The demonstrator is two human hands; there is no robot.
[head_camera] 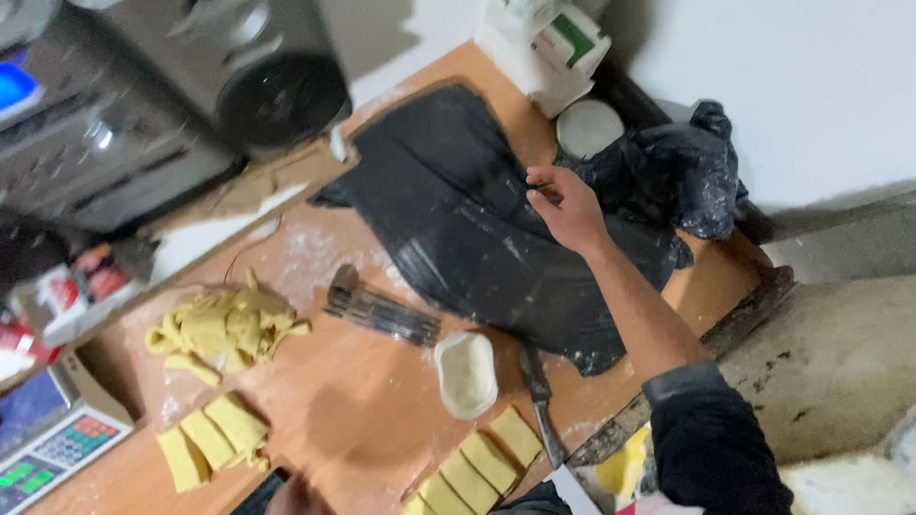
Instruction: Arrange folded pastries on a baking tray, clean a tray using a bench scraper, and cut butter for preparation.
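My right hand [565,205] reaches out over a black plastic sheet [458,219] spread on the wooden table [372,401], and its fingertips pinch the sheet near the middle. Its arm, in a dark sleeve, comes in from the lower right. At the bottom edge only a blurred part of my left hand [294,496] shows, so its fingers cannot be read. It is close to a row of yellow dough rectangles [212,437]. A second row of dough rectangles [477,465] lies near the front edge.
A heap of yellow dough scraps [227,326] lies on the left. A ridged metal cutter [380,313], a white bowl of flour [466,374] and a knife [540,401] sit mid-table. A crumpled black bag [682,167], a white lid [589,127], a scale [48,439] and a metal machine [172,95] surround them.
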